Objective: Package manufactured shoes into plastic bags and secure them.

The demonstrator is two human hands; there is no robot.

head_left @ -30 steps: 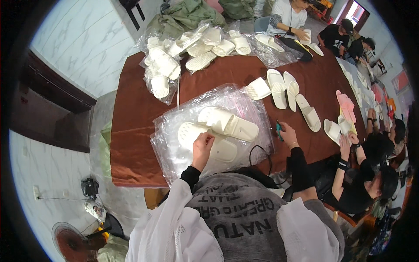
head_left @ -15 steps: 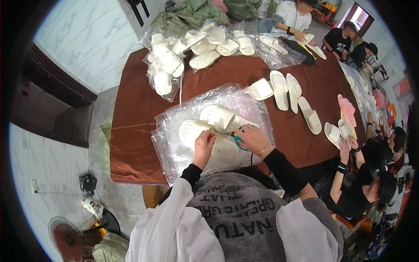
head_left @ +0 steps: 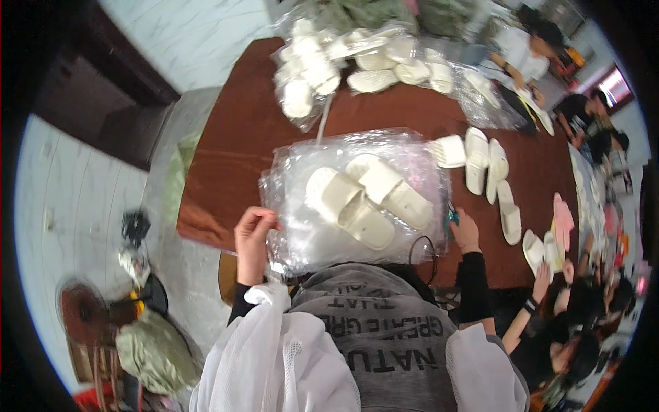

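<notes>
A pair of white slide slippers (head_left: 371, 199) lies side by side, soles down, on a stack of clear plastic bags (head_left: 292, 226) in front of me. To the left of the stack is my left hand (head_left: 252, 237), raised, with thumb and fingers pinched together by the bags' edge. Anything between those fingertips is too small to make out. My right hand (head_left: 467, 232) is off the stack's right side, closed around the teal handles of a pair of scissors (head_left: 452, 215). Neither hand touches the slippers.
Bagged white slippers (head_left: 374, 58) are heaped at the table's far side. Several loose slippers (head_left: 476, 161) lie to the right on the brown tablecloth (head_left: 226, 137), with pink slippers (head_left: 563, 220) beyond. Co-workers sit along the right; one person's hand (head_left: 542, 278) touches white slippers.
Both hands have drawn apart from the slippers, the left one leftward, the right one rightward with the scissors. The slippers now lie uncovered on the bags. The view has shifted.
</notes>
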